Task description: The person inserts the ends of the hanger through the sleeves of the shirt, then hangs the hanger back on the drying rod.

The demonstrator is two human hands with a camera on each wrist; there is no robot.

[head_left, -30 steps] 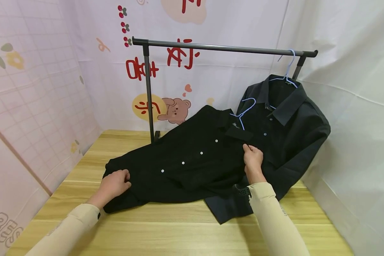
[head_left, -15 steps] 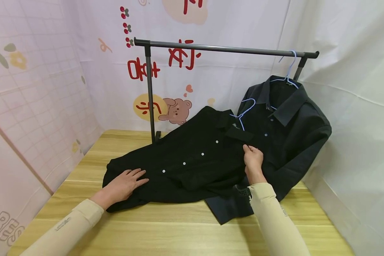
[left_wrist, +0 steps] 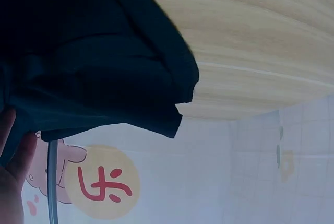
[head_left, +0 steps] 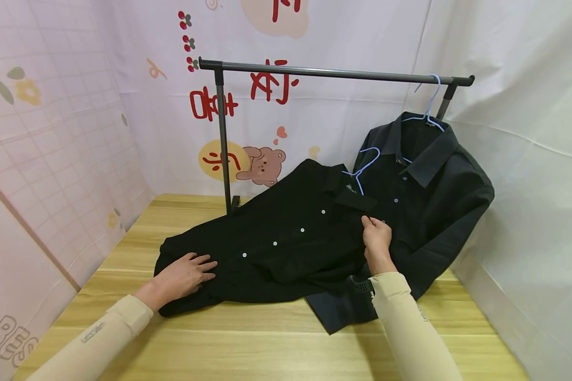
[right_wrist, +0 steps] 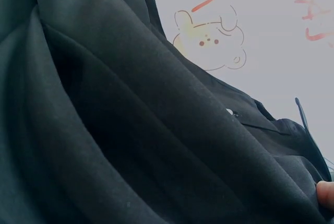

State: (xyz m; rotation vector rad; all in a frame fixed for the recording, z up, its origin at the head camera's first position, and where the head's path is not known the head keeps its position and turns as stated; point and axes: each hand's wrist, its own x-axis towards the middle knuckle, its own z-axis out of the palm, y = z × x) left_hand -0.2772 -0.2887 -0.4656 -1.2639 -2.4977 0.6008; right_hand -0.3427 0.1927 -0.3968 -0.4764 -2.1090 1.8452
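Observation:
A black shirt (head_left: 267,270) with white buttons lies slantwise over the table, its collar (head_left: 355,200) toward the right. The hook of a light blue hanger (head_left: 366,165) sticks out at that collar. My left hand (head_left: 183,275) rests on the lower part of the shirt with fingers spread. Just below the collar, my right hand (head_left: 377,238) pinches the shirt fabric between thumb and fingers. In the left wrist view, the shirt's hem (left_wrist: 177,122) shows beyond my fingers. Folds of dark cloth (right_wrist: 156,119) fill much of the right wrist view, with a fingertip at its right edge.
A dark metal clothes rack (head_left: 324,71) stands at the back. From its right end a second dark shirt (head_left: 438,206) hangs on another light blue hanger (head_left: 431,100), partly behind the first. The wooden table (head_left: 248,349) is bordered by white printed curtains (head_left: 524,211).
My left hand was curled near the shirt's left end; it has shifted slightly right and its fingers have spread on the cloth. The right hand keeps its hold in the same place.

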